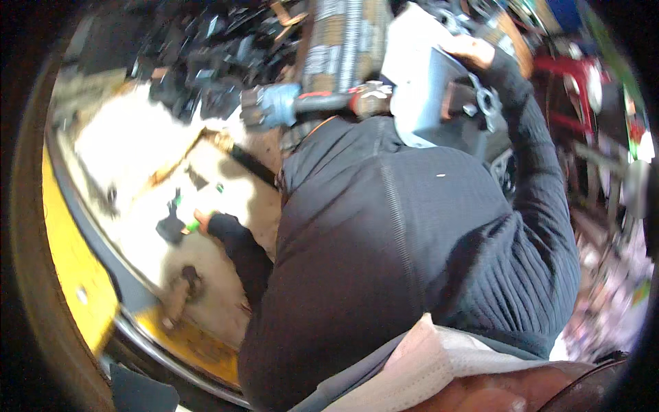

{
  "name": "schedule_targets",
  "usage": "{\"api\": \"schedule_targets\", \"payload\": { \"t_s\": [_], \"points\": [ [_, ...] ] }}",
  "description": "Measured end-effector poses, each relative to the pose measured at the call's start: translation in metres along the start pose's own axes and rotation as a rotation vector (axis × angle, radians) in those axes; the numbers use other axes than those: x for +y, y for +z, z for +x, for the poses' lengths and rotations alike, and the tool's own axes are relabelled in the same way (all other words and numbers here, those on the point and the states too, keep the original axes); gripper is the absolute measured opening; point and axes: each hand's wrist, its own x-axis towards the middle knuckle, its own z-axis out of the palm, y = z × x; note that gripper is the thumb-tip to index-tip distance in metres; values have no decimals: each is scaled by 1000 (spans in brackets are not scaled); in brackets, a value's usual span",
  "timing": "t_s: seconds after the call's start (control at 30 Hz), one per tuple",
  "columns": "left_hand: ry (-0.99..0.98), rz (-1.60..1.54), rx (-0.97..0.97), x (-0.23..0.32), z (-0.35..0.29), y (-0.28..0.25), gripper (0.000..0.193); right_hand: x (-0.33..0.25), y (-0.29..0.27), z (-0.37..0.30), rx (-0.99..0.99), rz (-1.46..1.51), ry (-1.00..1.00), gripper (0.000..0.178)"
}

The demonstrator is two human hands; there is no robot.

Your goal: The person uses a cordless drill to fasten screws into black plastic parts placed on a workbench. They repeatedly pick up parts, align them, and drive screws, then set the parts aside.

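At the left, my left hand (202, 220) reaches over a pale, brightly lit surface, its fingers closed around a small bright green piece (191, 227) whose kind I cannot make out. Beside it lies a dark flat piece (170, 228). My right hand (473, 51) is at the far right, against the top of a white and light-blue container (417, 89); blur hides how its fingers are bent. Between my arms, in front of my dark jacket, lies a blue, black and red tool (322, 103).
Many small dark parts (206, 55) are heaped at the far left. A ribbed, striped strip (343, 48) runs away from me. A brown, worn tool-like object (180, 295) lies near a yellow edge (75, 261). Red frames (566, 89) stand at the right.
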Motion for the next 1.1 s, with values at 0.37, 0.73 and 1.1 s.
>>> {"api": "schedule_targets", "payload": {
  "t_s": [0.37, 0.73, 1.1],
  "points": [
    [960, -950, -1125, 303, -170, -116, 47, -38, 43, -51, 242, 788, 717, 30],
    [2037, -289, -1223, 387, -265, -123, 48, -69, 53, -89, 449, 625, 681, 31],
    [2009, -301, -1456, 416, -281, -101, 46, -69, 61, -99, 456, 439, 617, 30]
  ]
}}
